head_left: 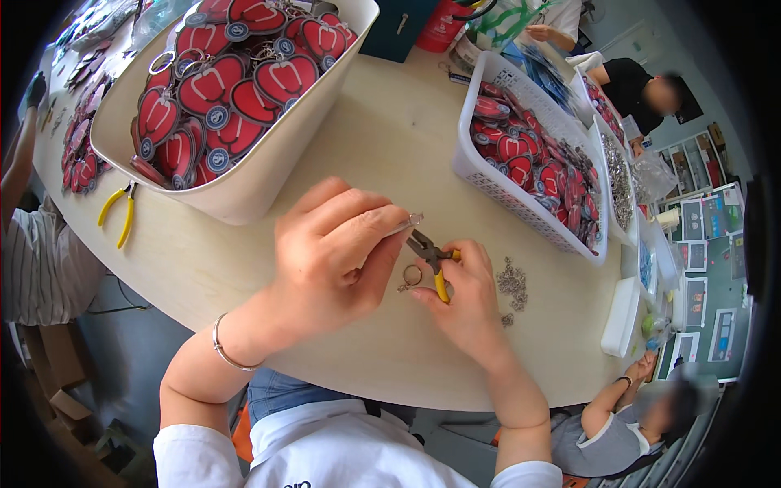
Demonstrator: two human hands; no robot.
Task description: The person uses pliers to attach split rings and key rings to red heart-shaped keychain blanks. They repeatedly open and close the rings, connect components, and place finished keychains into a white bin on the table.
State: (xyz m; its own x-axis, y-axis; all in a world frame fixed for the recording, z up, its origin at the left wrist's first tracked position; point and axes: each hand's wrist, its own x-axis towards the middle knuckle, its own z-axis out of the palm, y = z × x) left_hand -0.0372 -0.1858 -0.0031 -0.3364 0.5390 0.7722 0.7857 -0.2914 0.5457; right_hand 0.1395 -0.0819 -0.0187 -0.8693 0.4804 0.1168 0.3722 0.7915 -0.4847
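My left hand [333,248] is closed, pinching a small flat piece with a clear edge [416,220] between thumb and fingers; most of it is hidden. In my right hand [468,297] is a pair of pliers [426,247] with yellow handles, its dark jaws pointing up-left at the piece. Whether the jaws grip anything there I cannot tell. Just below the jaws, a metal key ring [412,276] with a short bit of chain shows between my hands. Right of my right hand lies a loose pile of small metal links [512,283].
A cream bin [277,175] of red heart-shaped keychains stands at the far left, with other yellow-handled pliers [128,213] beside it. A white perforated basket [529,213] of similar keychains is at the right. White trays [622,317] line the right edge. Other people sit around the table.
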